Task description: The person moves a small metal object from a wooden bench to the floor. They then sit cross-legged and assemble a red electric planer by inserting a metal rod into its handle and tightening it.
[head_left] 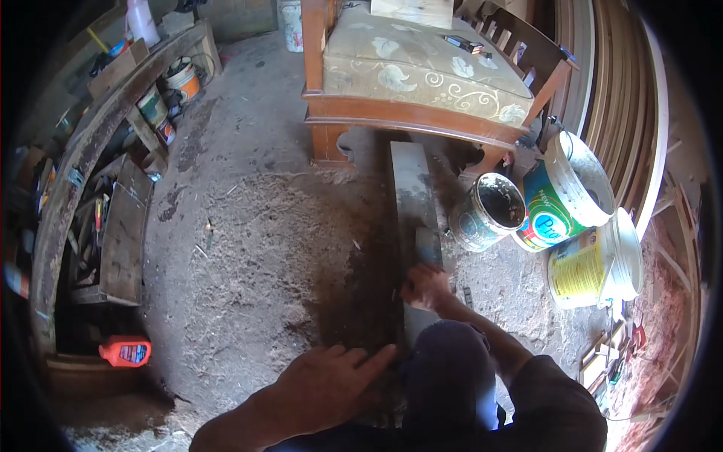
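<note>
A long, narrow grey board (410,169) lies on the floor, running from under the wooden seat's front toward my knee. My right hand (426,287) rests on the near part of this board, its fingers curled down; what they hold, if anything, is hidden. Just beyond that hand, a small lighter rectangular patch or piece (428,245) shows on the board. To the left of my knee is my left hand (331,380), palm down, fingers stretched out with the index finger pointing toward the board. Nothing shows in it. My knee covers the board's near end.
A cushioned wooden seat (422,113) stands ahead. On the right are an open paint-stained bucket (486,215), a green and white bucket (561,196) and a yellow-labelled bucket (595,264). A wooden bench (94,147) with tools and a red bottle (126,351) line the left.
</note>
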Motion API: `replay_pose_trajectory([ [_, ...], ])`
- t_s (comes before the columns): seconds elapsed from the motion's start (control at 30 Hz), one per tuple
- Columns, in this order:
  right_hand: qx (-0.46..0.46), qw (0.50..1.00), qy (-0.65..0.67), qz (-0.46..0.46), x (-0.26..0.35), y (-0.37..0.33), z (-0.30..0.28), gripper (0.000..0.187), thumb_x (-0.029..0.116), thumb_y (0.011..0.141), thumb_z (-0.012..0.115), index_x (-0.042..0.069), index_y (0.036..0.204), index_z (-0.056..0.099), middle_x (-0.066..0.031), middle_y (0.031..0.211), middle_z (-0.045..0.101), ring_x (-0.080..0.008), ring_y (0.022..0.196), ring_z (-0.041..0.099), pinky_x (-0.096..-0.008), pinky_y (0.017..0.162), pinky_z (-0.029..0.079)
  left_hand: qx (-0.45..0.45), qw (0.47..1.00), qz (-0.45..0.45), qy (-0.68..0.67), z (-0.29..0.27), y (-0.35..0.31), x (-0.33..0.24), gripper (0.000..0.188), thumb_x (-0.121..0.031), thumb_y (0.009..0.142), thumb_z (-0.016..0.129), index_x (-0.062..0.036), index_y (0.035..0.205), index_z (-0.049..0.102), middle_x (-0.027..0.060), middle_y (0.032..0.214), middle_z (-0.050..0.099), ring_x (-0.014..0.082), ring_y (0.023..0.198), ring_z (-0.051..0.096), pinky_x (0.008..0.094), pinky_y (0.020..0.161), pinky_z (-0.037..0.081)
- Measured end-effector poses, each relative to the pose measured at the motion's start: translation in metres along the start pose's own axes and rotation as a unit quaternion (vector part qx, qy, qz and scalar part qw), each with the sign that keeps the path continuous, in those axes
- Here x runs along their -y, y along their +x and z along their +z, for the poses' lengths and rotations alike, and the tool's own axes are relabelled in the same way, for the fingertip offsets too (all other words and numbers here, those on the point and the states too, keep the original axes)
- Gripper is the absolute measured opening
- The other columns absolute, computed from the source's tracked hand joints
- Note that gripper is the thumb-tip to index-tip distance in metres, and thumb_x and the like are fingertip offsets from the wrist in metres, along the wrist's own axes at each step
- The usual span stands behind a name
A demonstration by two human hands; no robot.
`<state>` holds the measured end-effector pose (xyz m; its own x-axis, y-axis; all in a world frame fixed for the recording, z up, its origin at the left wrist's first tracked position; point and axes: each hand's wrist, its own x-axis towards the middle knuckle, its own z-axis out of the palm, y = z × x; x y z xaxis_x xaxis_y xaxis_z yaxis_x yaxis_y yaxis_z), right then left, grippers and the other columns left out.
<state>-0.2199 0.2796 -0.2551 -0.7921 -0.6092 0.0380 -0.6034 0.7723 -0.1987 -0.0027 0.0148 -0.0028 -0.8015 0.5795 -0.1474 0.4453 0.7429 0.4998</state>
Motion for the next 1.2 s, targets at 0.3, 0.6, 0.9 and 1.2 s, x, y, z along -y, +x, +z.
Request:
replay_pose_trajectory([
  [0.3, -0.068, 0.995, 0.015, -0.069, -0.007, 0.005, 0.012, 0.026, 0.036, 0.075, 0.071, 0.011, 0.081, 0.066, -0.0102, 0.086, 0.066, -0.0326, 0.084, 0.068, -0.0461, 0.076, 0.057, 0.038, 0.998, -0.04, 0.042, -0.002, -0.001, -0.002, 0.068, -0.037, 0.093, 0.068, -0.0074, 0.149, 0.046, 0.0137, 0.102, 0.068, 0.0295, 0.09, 0.069, 0.0398, 0.079, 0.056],
  [0.6, -0.07, 0.998, 0.009, 0.003, 0.002, 0.006, 0.004, 0.027, 0.038, 0.076, 0.069, 0.012, 0.082, 0.066, -0.0089, 0.091, 0.067, -0.0305, 0.094, 0.068, -0.0454, 0.08, 0.056, 0.037, 0.996, -0.048, 0.059, -0.001, 0.002, -0.003, 0.066, -0.04, 0.092, 0.069, -0.011, 0.147, 0.048, 0.0129, 0.107, 0.07, 0.03, 0.087, 0.07, 0.0409, 0.076, 0.056],
  [0.9, -0.127, 0.991, 0.026, 0.039, -0.005, 0.003, 0.003, 0.025, 0.036, 0.074, 0.07, 0.011, 0.077, 0.064, -0.0102, 0.088, 0.066, -0.0317, 0.088, 0.068, -0.0455, 0.077, 0.056, 0.034, 0.997, -0.058, 0.047, 0.0, -0.001, -0.001, 0.066, -0.041, 0.092, 0.07, -0.0108, 0.147, 0.049, 0.0116, 0.1, 0.07, 0.0316, 0.083, 0.07, 0.0407, 0.073, 0.056],
  [1.2, -0.171, 0.985, 0.011, 0.028, -0.004, 0.005, 0.013, 0.028, 0.038, 0.074, 0.069, 0.011, 0.079, 0.064, -0.0091, 0.083, 0.064, -0.0322, 0.084, 0.068, -0.0457, 0.077, 0.057, 0.067, 0.993, -0.076, 0.053, -0.001, 0.006, -0.002, 0.065, -0.042, 0.094, 0.067, -0.0112, 0.148, 0.048, 0.0122, 0.103, 0.07, 0.0317, 0.085, 0.07, 0.0421, 0.076, 0.057],
])
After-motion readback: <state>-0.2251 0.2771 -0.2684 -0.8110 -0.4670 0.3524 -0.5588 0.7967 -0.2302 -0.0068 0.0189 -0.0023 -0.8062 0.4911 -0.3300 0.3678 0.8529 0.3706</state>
